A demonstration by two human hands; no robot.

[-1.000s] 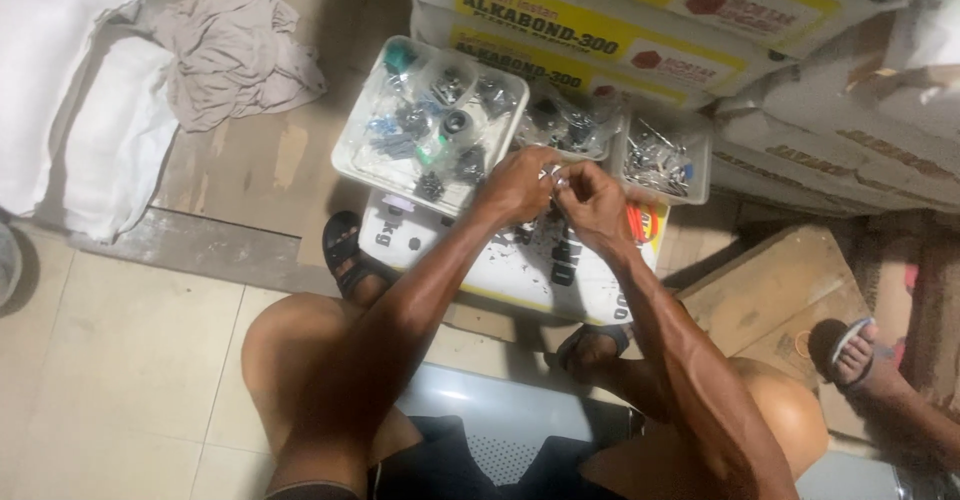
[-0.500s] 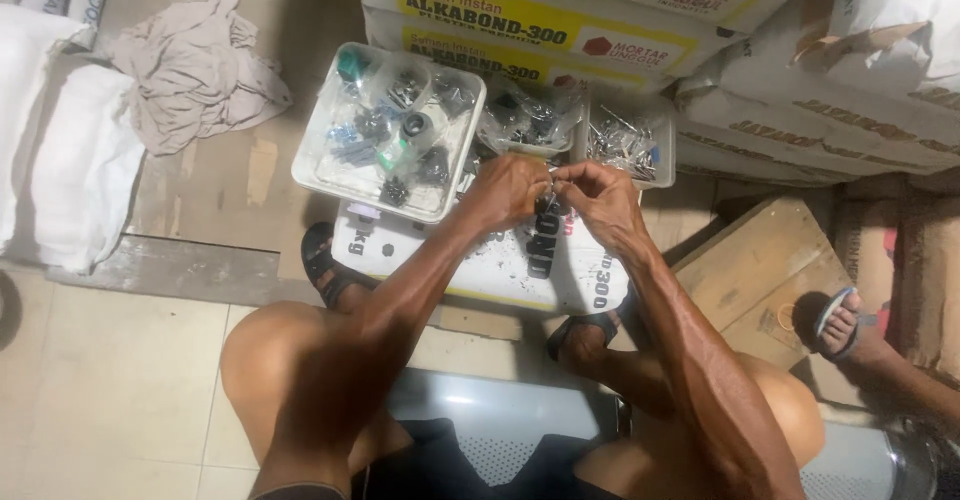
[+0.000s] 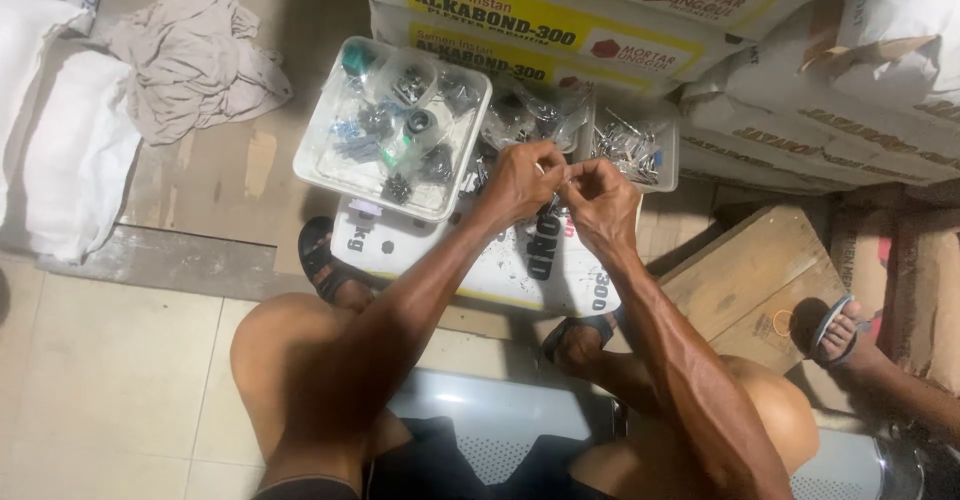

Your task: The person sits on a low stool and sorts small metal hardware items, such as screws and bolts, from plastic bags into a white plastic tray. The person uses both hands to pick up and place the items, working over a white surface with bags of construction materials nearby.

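Your left hand (image 3: 522, 182) and right hand (image 3: 597, 200) are pinched together on a tiny metal fastener (image 3: 562, 172), dead centre of frame, just below the clear plastic hardware trays (image 3: 318, 168).

Looks like a building-supply storeroom: stacked mortar sacks (image 3: 600, 10) along the top of the frame, clear tubs of small hardware (image 3: 395, 125) at centre, tiled floor (image 3: 110, 360) lower left.
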